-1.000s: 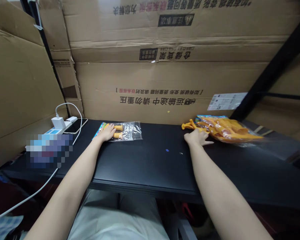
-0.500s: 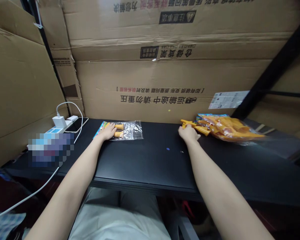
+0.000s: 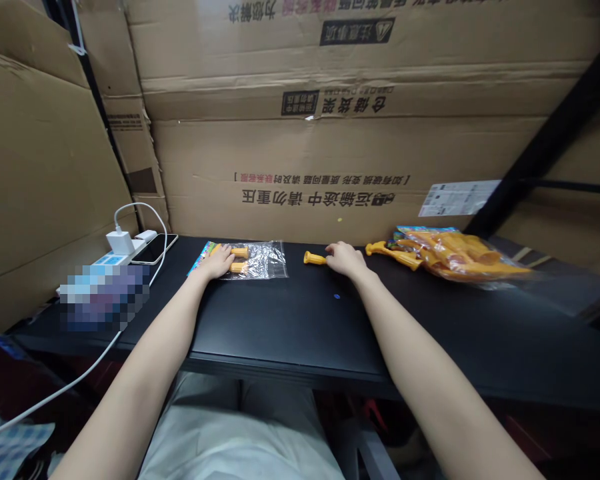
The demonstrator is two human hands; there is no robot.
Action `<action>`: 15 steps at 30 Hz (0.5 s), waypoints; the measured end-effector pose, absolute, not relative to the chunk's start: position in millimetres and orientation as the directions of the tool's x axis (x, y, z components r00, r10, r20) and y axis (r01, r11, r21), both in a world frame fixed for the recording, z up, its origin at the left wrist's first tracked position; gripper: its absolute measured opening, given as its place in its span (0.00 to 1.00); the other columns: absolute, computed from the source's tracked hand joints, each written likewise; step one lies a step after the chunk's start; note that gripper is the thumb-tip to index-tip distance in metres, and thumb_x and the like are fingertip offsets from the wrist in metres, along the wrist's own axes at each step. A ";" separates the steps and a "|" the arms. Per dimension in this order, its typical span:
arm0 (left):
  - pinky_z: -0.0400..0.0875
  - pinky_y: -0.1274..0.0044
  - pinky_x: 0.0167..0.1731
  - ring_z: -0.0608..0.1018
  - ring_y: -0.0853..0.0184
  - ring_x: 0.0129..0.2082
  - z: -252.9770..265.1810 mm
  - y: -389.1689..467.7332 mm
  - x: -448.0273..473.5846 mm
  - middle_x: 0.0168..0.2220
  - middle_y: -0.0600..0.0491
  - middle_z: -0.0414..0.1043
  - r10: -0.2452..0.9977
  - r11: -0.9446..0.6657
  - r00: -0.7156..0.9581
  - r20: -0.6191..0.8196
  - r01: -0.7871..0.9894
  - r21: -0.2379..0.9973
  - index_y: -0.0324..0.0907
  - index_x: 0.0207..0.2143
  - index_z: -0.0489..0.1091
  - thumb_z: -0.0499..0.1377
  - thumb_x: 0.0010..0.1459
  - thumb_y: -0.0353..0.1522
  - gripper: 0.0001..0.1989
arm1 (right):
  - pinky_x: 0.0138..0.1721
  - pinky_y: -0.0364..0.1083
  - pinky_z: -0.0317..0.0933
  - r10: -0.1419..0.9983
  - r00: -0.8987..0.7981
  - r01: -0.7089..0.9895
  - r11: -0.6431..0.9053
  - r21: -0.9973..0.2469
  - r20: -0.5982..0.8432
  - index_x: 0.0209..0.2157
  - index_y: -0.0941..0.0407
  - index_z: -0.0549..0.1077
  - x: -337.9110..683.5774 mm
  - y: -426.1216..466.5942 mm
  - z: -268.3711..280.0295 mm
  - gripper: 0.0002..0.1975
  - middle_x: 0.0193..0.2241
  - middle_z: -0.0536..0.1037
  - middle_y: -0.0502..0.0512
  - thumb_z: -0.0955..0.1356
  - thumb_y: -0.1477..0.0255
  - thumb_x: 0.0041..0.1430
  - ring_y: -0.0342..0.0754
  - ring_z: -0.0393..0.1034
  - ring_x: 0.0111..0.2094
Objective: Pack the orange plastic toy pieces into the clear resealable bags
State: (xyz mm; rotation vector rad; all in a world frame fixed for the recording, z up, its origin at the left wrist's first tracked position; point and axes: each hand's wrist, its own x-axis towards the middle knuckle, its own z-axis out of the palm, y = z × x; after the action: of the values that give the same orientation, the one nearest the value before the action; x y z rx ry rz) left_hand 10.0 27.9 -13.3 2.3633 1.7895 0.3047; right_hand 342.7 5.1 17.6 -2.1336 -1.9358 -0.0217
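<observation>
My left hand (image 3: 217,263) lies on a clear plastic bag (image 3: 269,260) with a colourful printed end, its fingers closed over that end. Two orange toy tool handles (image 3: 239,253) show inside the bag, just right of my fingers; their other ends are hidden under the hand. Over the middle of the table, my right hand (image 3: 347,259) grips an orange plastic toy tool (image 3: 314,258). Its flared handle points left, and my fingers cover the rest, so I cannot tell its kind. Another orange toy tool (image 3: 394,254) lies to the right of this hand.
A larger clear bag of orange plastic pieces (image 3: 467,257) sits at the right on the black table (image 3: 280,320). Cardboard (image 3: 200,153) stands along the back. At the left are a phone (image 3: 155,249), a power strip with a charger (image 3: 119,242) and a white cable (image 3: 100,357).
My right hand has moved left from beside the large bag, carrying one orange toy tool with it. Another tool stays behind there. My left hand has stayed on its bag.
</observation>
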 end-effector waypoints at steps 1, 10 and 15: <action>0.40 0.65 0.58 0.44 0.65 0.62 -14.7 29.3 9.7 0.63 0.49 0.40 0.961 -0.278 0.270 0.068 0.927 0.251 0.39 0.60 0.47 0.35 0.61 0.39 0.26 | 0.47 0.53 0.54 0.978 0.111 0.991 -0.095 -0.099 0.176 0.45 0.59 0.71 343.3 3.0 17.8 0.19 0.48 0.69 0.63 0.62 0.76 0.49 0.56 0.59 0.50; 0.39 0.65 0.58 0.45 0.64 0.62 -17.1 28.2 18.3 0.63 0.48 0.41 0.948 -0.317 0.309 0.073 0.910 0.268 0.37 0.60 0.48 0.36 0.60 0.40 0.28 | 0.42 0.48 0.56 0.999 -0.023 1.000 0.024 -0.020 0.044 0.38 0.55 0.75 335.0 -5.0 31.4 0.14 0.38 0.76 0.56 0.64 0.75 0.48 0.52 0.67 0.42; 0.41 0.65 0.58 0.45 0.63 0.62 -18.2 26.6 21.9 0.63 0.48 0.42 0.945 -0.327 0.315 0.088 0.909 0.261 0.38 0.60 0.49 0.36 0.60 0.40 0.28 | 0.29 0.40 0.58 0.966 -0.260 0.929 0.245 -0.277 -0.019 0.39 0.56 0.76 318.5 -14.4 46.9 0.15 0.30 0.78 0.52 0.66 0.71 0.47 0.45 0.69 0.31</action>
State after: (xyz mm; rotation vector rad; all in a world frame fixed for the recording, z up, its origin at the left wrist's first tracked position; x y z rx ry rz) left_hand 21.9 26.6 -18.2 2.4105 1.7169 0.3361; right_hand 318.5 -14.4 46.9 -1.8071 -2.3508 0.3497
